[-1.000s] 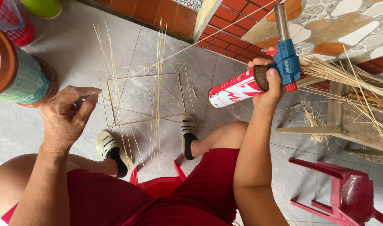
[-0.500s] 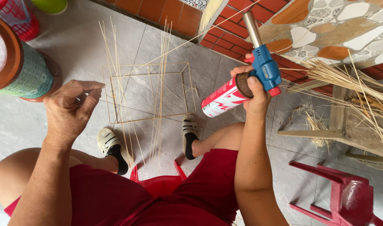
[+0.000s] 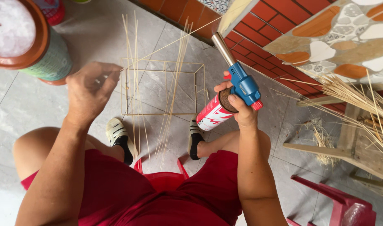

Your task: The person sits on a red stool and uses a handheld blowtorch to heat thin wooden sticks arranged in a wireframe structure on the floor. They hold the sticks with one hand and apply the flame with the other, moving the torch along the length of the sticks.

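Note:
My right hand [image 3: 238,104] grips a gas torch [image 3: 227,90]: a red and white canister with a blue head and a metal nozzle that points up and to the left. My left hand [image 3: 90,90] pinches a long thin bamboo stick [image 3: 174,39] that runs up to the right toward the brick wall. Below both hands a box-shaped frame of thin sticks [image 3: 163,87] stands on the grey tiled floor, with several loose long sticks [image 3: 174,83] leaning through it. My feet in black and white sandals rest at the frame's near edge.
A round container with a brown rim [image 3: 26,42] stands at the upper left. A red plastic stool [image 3: 162,178] is under me, another red stool [image 3: 338,201] at the lower right. A bundle of sticks [image 3: 354,98] lies on a wooden bench [image 3: 358,142] by the brick wall [image 3: 262,37].
My right hand has brought the torch down and to the left, toward the stick frame, tilting its nozzle leftward. My left hand has stayed near the frame's upper left corner.

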